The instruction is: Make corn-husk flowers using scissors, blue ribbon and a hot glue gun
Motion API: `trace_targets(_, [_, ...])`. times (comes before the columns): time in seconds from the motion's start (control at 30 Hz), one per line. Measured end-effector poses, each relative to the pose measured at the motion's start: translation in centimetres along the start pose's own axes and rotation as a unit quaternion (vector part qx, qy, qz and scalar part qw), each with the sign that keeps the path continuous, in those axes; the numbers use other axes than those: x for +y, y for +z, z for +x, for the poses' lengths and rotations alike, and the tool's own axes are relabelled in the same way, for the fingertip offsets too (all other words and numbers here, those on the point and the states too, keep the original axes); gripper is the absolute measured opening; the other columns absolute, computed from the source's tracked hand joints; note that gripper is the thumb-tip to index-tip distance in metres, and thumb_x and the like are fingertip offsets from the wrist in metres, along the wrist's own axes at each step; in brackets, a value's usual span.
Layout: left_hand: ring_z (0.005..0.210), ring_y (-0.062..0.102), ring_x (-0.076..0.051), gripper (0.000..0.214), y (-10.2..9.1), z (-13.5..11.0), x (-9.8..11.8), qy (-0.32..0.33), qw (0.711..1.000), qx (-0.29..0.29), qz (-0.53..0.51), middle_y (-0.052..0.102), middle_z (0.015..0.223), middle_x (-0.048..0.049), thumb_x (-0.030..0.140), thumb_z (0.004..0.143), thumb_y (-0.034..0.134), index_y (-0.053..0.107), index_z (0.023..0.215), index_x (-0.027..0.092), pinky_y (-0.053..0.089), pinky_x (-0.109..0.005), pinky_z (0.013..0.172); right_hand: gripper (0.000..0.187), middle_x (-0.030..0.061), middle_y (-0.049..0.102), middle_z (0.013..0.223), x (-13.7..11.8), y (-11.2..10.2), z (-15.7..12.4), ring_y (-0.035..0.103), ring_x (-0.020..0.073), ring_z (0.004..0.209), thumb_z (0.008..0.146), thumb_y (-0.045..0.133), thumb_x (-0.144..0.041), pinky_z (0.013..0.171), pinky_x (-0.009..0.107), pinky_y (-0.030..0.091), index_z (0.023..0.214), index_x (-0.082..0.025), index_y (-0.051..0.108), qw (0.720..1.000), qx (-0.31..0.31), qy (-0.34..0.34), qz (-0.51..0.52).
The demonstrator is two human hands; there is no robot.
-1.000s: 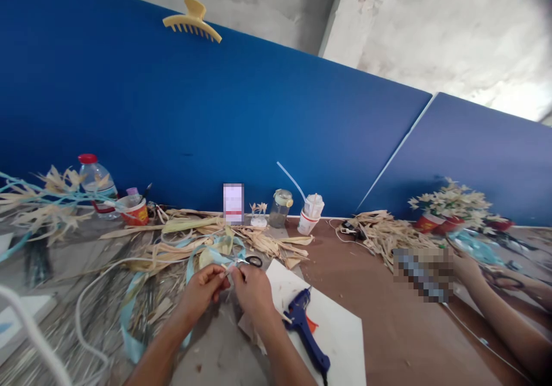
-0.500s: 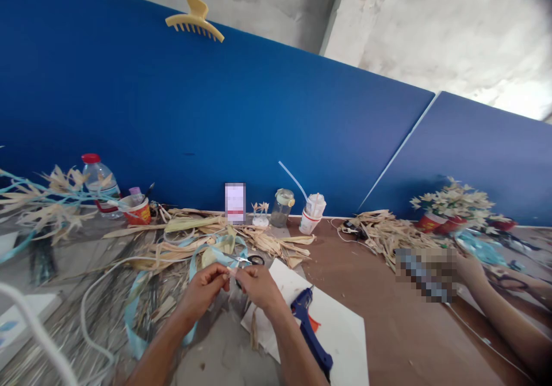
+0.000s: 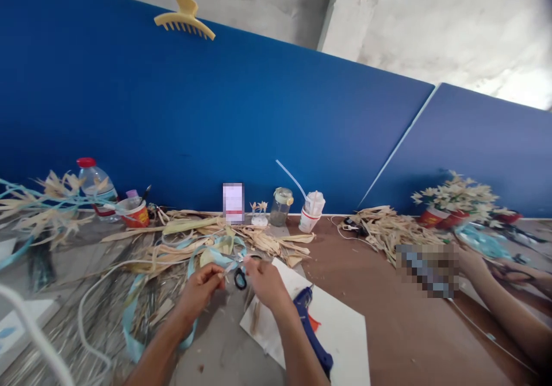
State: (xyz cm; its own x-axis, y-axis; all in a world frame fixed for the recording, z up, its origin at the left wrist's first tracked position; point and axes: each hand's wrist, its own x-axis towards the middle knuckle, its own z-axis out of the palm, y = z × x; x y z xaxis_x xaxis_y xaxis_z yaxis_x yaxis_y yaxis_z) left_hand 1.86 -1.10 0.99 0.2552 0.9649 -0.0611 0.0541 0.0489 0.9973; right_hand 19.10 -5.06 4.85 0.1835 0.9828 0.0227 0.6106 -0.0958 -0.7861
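Observation:
My left hand [image 3: 202,289] is closed in a pinch on a thin pale strip [image 3: 227,271], whose material I cannot make out. Just to its right, my right hand [image 3: 266,282] has its fingers drawn together; what they hold, if anything, is hidden. Black-handled scissors [image 3: 240,279] show between and behind the hands, partly covered by the right one; whether it touches them I cannot tell. Light blue ribbon [image 3: 135,317] and dried husk strips [image 3: 263,240] lie around and beyond the hands. A blue glue gun [image 3: 311,334] rests on a white board [image 3: 347,334] beside my right forearm.
A red-capped bottle [image 3: 97,187], a red cup [image 3: 134,213], a phone [image 3: 233,203], a jar [image 3: 281,206] and a white cup [image 3: 309,219] line the blue partition [image 3: 215,115]. White cable [image 3: 84,317] crosses the left side. At right, another person's arm [image 3: 500,299] reaches in.
My hands have moved apart, the right one slightly to the right. More of the scissors now shows between them. The view has shifted a little.

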Motion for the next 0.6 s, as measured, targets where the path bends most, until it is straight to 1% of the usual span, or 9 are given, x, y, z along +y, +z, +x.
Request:
trace_targets(0.1, [0.039,0.031,-0.008,0.025,0.2,-0.2,0.2,-0.005,1.0,-0.004,0.0,0.053,0.05,0.0049,0.043,0.065,0.064,0.062,0.067,0.018,0.02,-0.022,0.042,0.047,0.0057,0.067,0.064,-0.8,1.1,-0.6,0.06,0.0169,0.061,0.09,0.041,-0.051,0.053,0.024,0.033,0.067,-0.019,0.067,0.997,-0.019,-0.017,-0.076])
trace_targets(0.2, [0.041,0.033,-0.009,0.025,0.4,-0.2,0.3,-0.001,1.0,-0.011,0.004,0.053,0.049,0.0048,0.043,0.065,0.064,0.061,0.062,0.018,0.023,-0.022,0.044,0.044,0.0093,0.071,0.071,-1.6,2.1,-1.0,0.065,0.0205,0.067,0.09,0.043,-0.049,0.055,0.026,0.037,0.072,-0.019,0.07,0.991,-0.006,-0.024,-0.129])
trace_targets(0.3, [0.044,0.038,-0.01,0.024,0.5,-0.2,0.2,0.009,1.0,-0.018,0.008,0.053,0.049,0.0042,0.042,0.064,0.065,0.059,0.058,0.019,0.028,-0.023,0.047,0.043,0.0123,0.073,0.075,-1.8,2.6,-1.0,0.067,0.0227,0.072,0.092,0.041,-0.044,0.059,0.027,0.04,0.074,-0.018,0.071,0.988,0.006,-0.026,-0.15])
trace_targets(0.37, [0.046,0.04,-0.011,0.022,0.5,-0.2,0.2,0.02,0.999,-0.023,0.013,0.054,0.049,0.0036,0.04,0.065,0.065,0.059,0.058,0.02,0.03,-0.024,0.049,0.044,0.0124,0.072,0.072,-1.7,2.6,-0.8,0.067,0.0218,0.068,0.092,0.041,-0.041,0.057,0.027,0.039,0.07,-0.017,0.071,0.991,-0.001,-0.018,-0.135])
trace_targets(0.43, [0.048,0.042,-0.012,0.02,0.5,-0.2,0.3,0.033,0.999,-0.027,0.023,0.055,0.05,0.0028,0.038,0.065,0.065,0.06,0.057,0.02,0.032,-0.024,0.051,0.046,0.01,0.069,0.063,-1.5,2.4,-0.6,0.065,0.019,0.062,0.092,0.042,-0.04,0.055,0.025,0.038,0.062,-0.017,0.069,0.995,-0.021,-0.009,-0.094])
trace_targets(0.5, [0.051,0.044,-0.013,0.019,0.4,-0.4,0.4,0.049,0.998,-0.031,0.035,0.056,0.051,0.0019,0.036,0.066,0.064,0.061,0.056,0.02,0.034,-0.024,0.054,0.049,0.0052,0.063,0.052,-1.3,2.1,-0.4,0.061,0.0157,0.055,0.092,0.042,-0.039,0.052,0.023,0.037,0.053,-0.017,0.064,0.998,-0.046,-0.005,-0.044])
trace_targets(0.6, [0.052,0.046,-0.014,0.016,0.3,-0.5,0.4,0.057,0.996,-0.04,0.049,0.058,0.053,0.0019,0.033,0.068,0.062,0.063,0.058,0.02,0.035,-0.024,0.054,0.053,-0.0016,0.049,0.04,-1.1,1.5,-0.3,0.052,0.0123,0.047,0.091,0.042,-0.037,0.05,0.021,0.035,0.043,-0.019,0.053,0.996,-0.081,-0.001,0.027])
